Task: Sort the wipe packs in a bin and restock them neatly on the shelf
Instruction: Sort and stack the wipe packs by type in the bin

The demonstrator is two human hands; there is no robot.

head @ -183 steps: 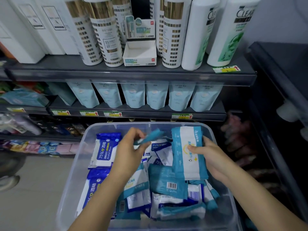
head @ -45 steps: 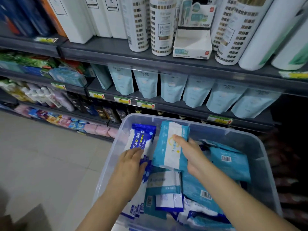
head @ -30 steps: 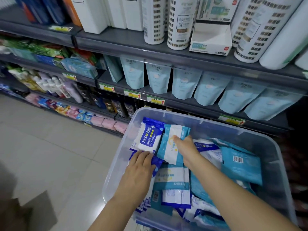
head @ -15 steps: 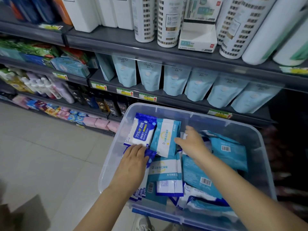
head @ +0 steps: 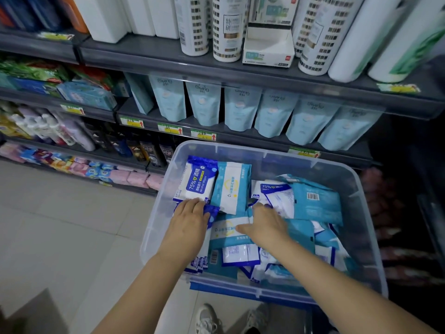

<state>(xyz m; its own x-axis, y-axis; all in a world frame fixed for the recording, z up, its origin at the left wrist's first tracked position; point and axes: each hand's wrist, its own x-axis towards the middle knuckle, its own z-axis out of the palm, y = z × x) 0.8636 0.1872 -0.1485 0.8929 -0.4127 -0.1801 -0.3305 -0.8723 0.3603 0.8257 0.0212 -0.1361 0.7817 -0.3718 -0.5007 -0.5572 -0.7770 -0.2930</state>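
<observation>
A clear plastic bin (head: 156,213) holds many wipe packs. At its far left corner a dark blue alcohol wipe pack (head: 197,182) and a teal wipe pack (head: 231,189) stand upright side by side. My left hand (head: 190,220) lies palm down on a stack of dark blue packs (head: 213,210) by the left wall. My right hand (head: 265,225) reaches into the middle, thumb spread over a lying teal pack (head: 228,233). Its fingertips touch a white and blue pack (head: 277,201). Loose mixed packs (head: 317,203) fill the right side.
Grey shelves rise behind the bin. Pale blue pouches (head: 240,109) fill the shelf just above it. White bottles (head: 226,27) and an empty white display box (head: 267,47) stand higher up. Tiled floor (head: 60,225) lies to the left, and my shoes (head: 209,319) show below.
My right hand stood the teal pack upright beside the blue alcohol pack, let it go and moved back to the middle of the pile. My left hand stayed on the blue stack.
</observation>
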